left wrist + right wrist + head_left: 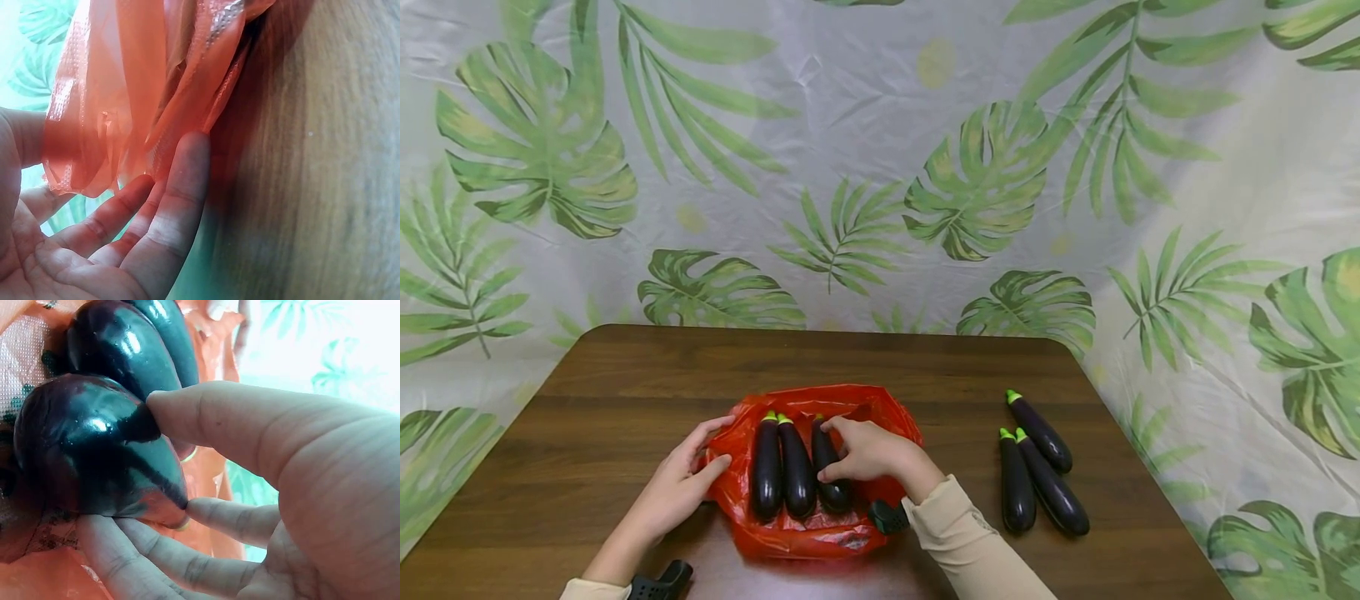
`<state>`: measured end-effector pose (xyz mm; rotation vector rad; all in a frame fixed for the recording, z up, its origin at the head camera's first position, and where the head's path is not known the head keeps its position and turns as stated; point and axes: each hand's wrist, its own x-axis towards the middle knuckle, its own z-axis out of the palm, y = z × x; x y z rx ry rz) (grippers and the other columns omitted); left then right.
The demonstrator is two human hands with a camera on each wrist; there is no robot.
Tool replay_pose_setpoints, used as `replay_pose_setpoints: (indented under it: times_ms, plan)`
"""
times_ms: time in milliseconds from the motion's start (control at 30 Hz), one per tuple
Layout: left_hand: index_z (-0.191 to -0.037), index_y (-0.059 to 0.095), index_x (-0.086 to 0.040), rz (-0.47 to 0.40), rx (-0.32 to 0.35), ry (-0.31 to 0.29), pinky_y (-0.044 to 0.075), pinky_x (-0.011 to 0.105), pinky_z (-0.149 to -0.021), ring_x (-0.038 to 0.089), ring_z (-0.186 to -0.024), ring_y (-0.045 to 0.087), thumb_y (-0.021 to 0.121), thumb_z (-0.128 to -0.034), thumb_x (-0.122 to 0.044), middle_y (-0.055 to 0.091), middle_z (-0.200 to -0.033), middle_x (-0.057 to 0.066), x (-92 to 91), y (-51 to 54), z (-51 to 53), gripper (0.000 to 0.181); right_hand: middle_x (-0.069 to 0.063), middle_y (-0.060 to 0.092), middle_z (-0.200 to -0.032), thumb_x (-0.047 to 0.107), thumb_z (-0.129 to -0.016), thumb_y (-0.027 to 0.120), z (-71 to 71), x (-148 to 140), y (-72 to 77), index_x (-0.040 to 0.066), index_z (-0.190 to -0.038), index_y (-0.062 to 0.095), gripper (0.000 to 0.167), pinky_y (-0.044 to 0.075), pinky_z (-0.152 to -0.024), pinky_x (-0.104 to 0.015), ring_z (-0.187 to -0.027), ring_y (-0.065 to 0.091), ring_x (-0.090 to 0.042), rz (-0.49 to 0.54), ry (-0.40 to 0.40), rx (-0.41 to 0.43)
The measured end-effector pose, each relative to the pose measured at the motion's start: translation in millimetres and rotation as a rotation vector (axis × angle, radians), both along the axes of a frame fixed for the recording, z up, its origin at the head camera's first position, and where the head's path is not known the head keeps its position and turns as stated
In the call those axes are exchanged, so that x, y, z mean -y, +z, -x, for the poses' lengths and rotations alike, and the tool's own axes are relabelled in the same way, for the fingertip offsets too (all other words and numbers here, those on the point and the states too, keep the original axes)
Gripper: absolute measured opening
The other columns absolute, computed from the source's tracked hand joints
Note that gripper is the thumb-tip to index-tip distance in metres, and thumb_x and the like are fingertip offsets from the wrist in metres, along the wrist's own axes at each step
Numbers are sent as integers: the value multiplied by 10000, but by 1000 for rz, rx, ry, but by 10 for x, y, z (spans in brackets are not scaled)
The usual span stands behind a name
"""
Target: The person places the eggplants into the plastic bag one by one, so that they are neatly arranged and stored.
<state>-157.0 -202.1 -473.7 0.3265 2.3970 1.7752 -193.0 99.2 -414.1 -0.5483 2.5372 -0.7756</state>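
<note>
An opened red plastic bag (805, 546) lies on the table with three dark purple eggplants in it. Two of them, the left eggplant (767, 471) and the middle eggplant (797, 475), lie side by side, green ends pointing away. My right hand (876, 454) grips the rightmost eggplant (835, 497) inside the bag. In the right wrist view, the thumb is on one side of that eggplant (87, 450) and the fingers on the other. At the bag's left edge, my left hand (673, 492) holds the red plastic between thumb and fingers, which also shows in the left wrist view.
To the right of the bag, three more eggplants lie loose on the brown wooden table (925, 358): an upper eggplant (1041, 433), a left eggplant (1017, 487) and a lower right eggplant (1056, 492). A leaf-patterned cloth (850, 150) hangs behind the table's far edge.
</note>
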Motion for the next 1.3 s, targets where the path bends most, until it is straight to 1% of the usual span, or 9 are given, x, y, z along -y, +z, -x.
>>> replay_pose_setpoints:
  times_ms: [233,467,567,700,833,900,1067,1300]
  plan:
    - [-1622,381,-102,-2,6,3,677,358,-791,317,-1154,725,612,-1086,-101,457,-1595,319,-2,-3,4,583,-92,766,-1095,299,-918,852,9,14,-8,74,-1522,523,724,615,-912,-343,-975,722,-172,0,-1,-12]
    - [-1620,382,-96,-3,1,3,677,356,-790,311,-1147,727,614,-1084,-95,461,-1588,323,-2,-3,3,584,-119,761,-1231,363,-934,838,-8,7,9,86,-1538,534,731,608,-986,-376,-1111,738,-220,-23,1,-28]
    - [-1617,385,-93,-3,-2,4,678,358,-789,313,-1144,728,616,-1082,-91,466,-1582,326,0,-4,1,582,-121,760,-1220,368,-934,837,-12,3,36,82,-1535,541,728,610,-958,-362,-1079,736,-210,-27,2,-37]
    - [-1617,384,-89,-9,-2,1,678,360,-792,313,-1142,729,611,-1083,-84,467,-1577,328,1,-5,0,580,-106,770,-1154,363,-935,839,-14,-4,69,89,-1510,565,694,605,-892,-331,-1011,729,-184,-28,-1,-46]
    - [-1615,387,-85,-11,-3,2,677,357,-794,307,-1140,729,607,-1082,-76,471,-1573,329,0,-7,1,576,-72,776,-1089,379,-945,829,-19,-22,91,109,-1490,582,656,592,-866,-324,-977,719,-169,-27,-2,-50]
    - [-1614,388,-84,-11,-5,2,677,356,-798,310,-1143,728,607,-1082,-75,470,-1575,329,-1,-6,2,575,-60,771,-1071,382,-948,826,-22,-32,110,112,-1481,587,644,588,-873,-330,-976,712,-169,-23,-1,-59]
    - [-1615,387,-87,-6,-3,2,677,356,-798,322,-1154,724,608,-1082,-79,463,-1584,328,-3,-1,3,577,-93,759,-1107,366,-952,822,-37,-66,182,97,-1475,589,634,596,-914,-372,-1026,705,-209,5,-3,-72]
    - [-1611,390,-82,-3,-13,-1,676,352,-794,317,-1153,728,605,-1085,-81,466,-1584,330,0,6,1,569,-98,738,-1107,330,-957,818,-42,-140,265,80,-1484,581,629,589,-855,-348,-990,684,-196,21,-3,-82]
